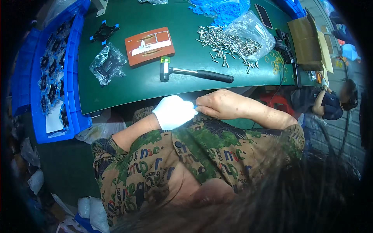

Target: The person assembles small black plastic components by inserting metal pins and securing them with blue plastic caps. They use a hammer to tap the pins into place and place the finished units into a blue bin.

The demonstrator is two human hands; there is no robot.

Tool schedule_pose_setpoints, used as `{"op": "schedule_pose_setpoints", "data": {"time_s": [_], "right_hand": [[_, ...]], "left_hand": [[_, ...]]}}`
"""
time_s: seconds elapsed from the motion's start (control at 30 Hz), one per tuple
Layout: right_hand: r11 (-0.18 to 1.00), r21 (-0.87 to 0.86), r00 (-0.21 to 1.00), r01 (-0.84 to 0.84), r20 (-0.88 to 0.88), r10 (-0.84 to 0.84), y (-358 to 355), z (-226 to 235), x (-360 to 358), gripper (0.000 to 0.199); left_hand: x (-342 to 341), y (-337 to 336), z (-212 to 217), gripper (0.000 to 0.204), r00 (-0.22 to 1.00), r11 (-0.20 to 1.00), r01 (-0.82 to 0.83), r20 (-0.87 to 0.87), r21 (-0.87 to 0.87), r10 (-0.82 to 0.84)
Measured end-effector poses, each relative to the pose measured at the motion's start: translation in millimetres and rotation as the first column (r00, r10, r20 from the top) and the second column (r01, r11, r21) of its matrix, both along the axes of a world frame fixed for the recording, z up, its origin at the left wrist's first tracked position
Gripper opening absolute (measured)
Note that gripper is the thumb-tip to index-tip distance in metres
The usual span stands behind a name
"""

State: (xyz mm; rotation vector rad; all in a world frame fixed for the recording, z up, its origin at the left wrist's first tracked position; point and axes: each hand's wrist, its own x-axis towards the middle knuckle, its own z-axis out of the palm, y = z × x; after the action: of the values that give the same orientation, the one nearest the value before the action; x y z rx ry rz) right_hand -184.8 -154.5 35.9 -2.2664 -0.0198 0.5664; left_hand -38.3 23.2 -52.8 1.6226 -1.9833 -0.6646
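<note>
At the near edge of the green table [128,83], a small blue piece [195,108] is pinched between the white-gloved left hand [173,112] and the bare right hand [220,104], both closed on it, below the hammer [194,72].

A hammer [196,72] lies on the green table [136,87] between a brown block [149,46] and scattered metal pins [225,44].
</note>
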Motion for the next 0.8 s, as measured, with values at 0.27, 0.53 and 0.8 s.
{"op": "schedule_pose_setpoints", "data": {"time_s": [0.27, 0.53, 0.8], "right_hand": [[0.824, 0.488, 0.778, 0.289, -0.621, 0.096, -29, -42, 12, 0.032], [0.886, -0.284, 0.801, 0.367, 0.580, -0.147, -27, -17, 13, 0.026], [0.843, -0.404, 0.820, 0.356, 0.568, -0.074, -33, -63, 10, 0.029]], "left_hand": [[9, 1, 20, 0.025, 0.906, 0.973, 0.065, -0.422, 0.224, 0.036], [73, 30, 54, 0.032, 0.706, 0.904, -0.373, -0.569, 0.208, 0.422], [131, -17, 61, 0.031, 0.677, 0.785, -0.619, -0.494, 0.017, 0.545]]}}
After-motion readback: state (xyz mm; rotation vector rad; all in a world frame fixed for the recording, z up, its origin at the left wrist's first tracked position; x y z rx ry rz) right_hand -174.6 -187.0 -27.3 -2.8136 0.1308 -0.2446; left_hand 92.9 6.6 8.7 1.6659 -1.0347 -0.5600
